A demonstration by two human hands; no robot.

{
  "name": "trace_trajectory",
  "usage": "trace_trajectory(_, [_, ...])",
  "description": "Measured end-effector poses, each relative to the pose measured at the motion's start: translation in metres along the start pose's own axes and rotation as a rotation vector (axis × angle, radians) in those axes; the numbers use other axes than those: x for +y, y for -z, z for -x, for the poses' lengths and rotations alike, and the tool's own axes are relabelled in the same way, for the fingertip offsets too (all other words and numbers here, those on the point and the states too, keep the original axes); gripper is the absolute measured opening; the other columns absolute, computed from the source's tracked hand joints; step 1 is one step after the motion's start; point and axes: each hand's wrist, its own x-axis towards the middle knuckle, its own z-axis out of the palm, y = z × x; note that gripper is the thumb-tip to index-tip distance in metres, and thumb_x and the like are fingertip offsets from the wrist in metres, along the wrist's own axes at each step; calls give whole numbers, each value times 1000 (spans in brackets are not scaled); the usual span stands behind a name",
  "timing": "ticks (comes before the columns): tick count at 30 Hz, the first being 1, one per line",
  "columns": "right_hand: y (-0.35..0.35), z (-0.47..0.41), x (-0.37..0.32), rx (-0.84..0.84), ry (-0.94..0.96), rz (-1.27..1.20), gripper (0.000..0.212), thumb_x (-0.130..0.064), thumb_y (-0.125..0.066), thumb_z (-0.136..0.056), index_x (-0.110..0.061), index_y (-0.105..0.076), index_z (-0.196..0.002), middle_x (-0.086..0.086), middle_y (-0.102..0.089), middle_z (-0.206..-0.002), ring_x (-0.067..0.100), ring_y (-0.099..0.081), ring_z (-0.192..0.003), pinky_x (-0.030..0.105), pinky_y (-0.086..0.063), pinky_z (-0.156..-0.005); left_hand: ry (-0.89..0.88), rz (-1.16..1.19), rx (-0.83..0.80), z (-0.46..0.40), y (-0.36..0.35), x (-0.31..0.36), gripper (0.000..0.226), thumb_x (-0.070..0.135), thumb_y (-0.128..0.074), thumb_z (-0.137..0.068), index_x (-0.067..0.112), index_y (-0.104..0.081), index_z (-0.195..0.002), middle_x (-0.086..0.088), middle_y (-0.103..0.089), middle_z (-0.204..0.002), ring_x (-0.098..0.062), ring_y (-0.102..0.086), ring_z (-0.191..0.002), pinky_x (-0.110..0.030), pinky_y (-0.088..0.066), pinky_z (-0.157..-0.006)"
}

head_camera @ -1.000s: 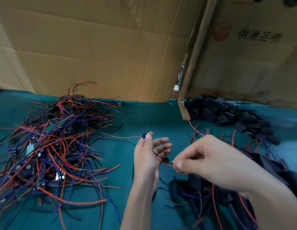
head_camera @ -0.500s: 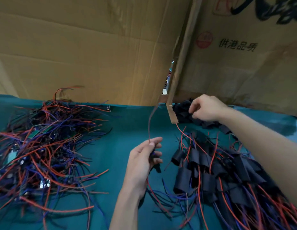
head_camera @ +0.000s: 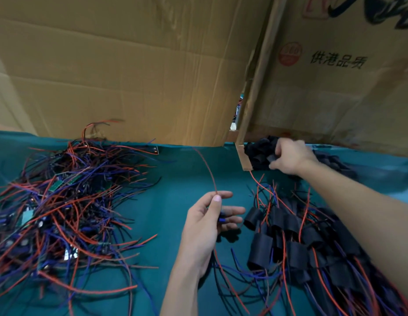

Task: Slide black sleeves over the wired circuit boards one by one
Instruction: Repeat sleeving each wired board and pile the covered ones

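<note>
The wired circuit board (head_camera: 222, 218) sits in the left hand (head_camera: 206, 226), whose grip pinches it between thumb and curled fingers; its red wire (head_camera: 207, 167) rises from the grip, arching up and left. Beyond and right of it, the right hand (head_camera: 289, 157) grips a black sleeve (head_camera: 272, 158) at the sleeve pile (head_camera: 259, 151) on the worktop (head_camera: 189, 169).

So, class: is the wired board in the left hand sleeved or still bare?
Bare: the left hand pinches its red wire; no black sleeve on it.
</note>
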Motion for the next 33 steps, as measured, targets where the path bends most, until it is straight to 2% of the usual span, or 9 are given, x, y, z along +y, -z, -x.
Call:
trace_trajectory(4, [45,27,-27,137,113,-436,54,-42,-90,-71,-24,-75,-119,12,-75,-111,33,-71,-104,41,-56,-98,-4,-35,10,0,-1,-2,27,19,-40,-107,7,-64,-108,-19,-76,-86,-19,-68,-67,-22,-55,-61])
trace_trajectory(7, [65,68,-59,212,270,-938,46,-39,-91,-60,-24,-79,-102,9,-78,-88,31,-77,-83,47,-64,-80,-9,-58,18,-1,-3,-2,27,17,-40,-107,6,-64,-106,-18,-76,-84,-18,-66,-65,-22,-53,-60])
trace_trajectory(9, [66,98,-78,312,390,-1093,39,-37,-87,-63,-25,-79,-99,8,-78,-82,29,-78,-76,47,-65,-72,-8,-59,24,-1,-4,-2,26,15,-40,-107,4,-63,-105,-17,-75,-82,-16,-65,-63,-21,-53,-59])
trace_trajectory(14, [47,145,-109,601,603,-885,24,-29,-83,-79,-28,-75,-102,-10,-71,-74,7,-72,-67,29,-59,-69,-30,-86,28,1,-4,-1,27,14,-41,-107,-1,-63,-106,-16,-75,-82,-17,-65,-62,-21,-52,-59])
trace_trajectory(19, [23,149,-122,577,769,-656,31,-20,-80,-85,-15,-72,-114,4,-69,-91,29,-69,-81,49,-58,-74,-58,-147,16,1,-3,-2,27,10,-40,-107,-7,-60,-105,-3,-72,-70,-14,-65,-61,-19,-50,-56])
trace_trajectory(22, [9,142,-114,603,752,-559,30,-18,-78,-85,-14,-70,-115,5,-67,-93,32,-67,-83,49,-57,-73,-64,-166,6,1,-2,-2,25,10,-39,-107,-2,-62,-105,-3,-73,-73,-15,-64,-65,-22,-50,-60])
trace_trajectory(26, [6,132,-100,704,639,-672,31,-21,-79,-85,-16,-69,-114,3,-68,-92,25,-71,-82,48,-59,-74,-43,-123,-16,0,-3,-3,24,12,-39,-107,4,-60,-101,-9,-74,-77,-14,-63,-64,-20,-50,-61])
trace_trajectory(30, [4,132,-102,596,600,-711,30,-26,-80,-82,-23,-66,-109,-5,-68,-84,19,-70,-78,45,-59,-73,-76,-146,-18,0,-1,-5,24,12,-38,-108,6,-61,-100,-9,-75,-78,-13,-63,-62,-20,-50,-59])
trace_trajectory(33, [-7,137,-104,444,469,-721,30,-29,-82,-78,-26,-66,-103,-5,-69,-76,23,-69,-73,45,-57,-74,-122,-158,8,0,-2,-4,24,11,-41,-107,10,-63,-98,-1,-71,-71,-10,-61,-59,-20,-46,-54])
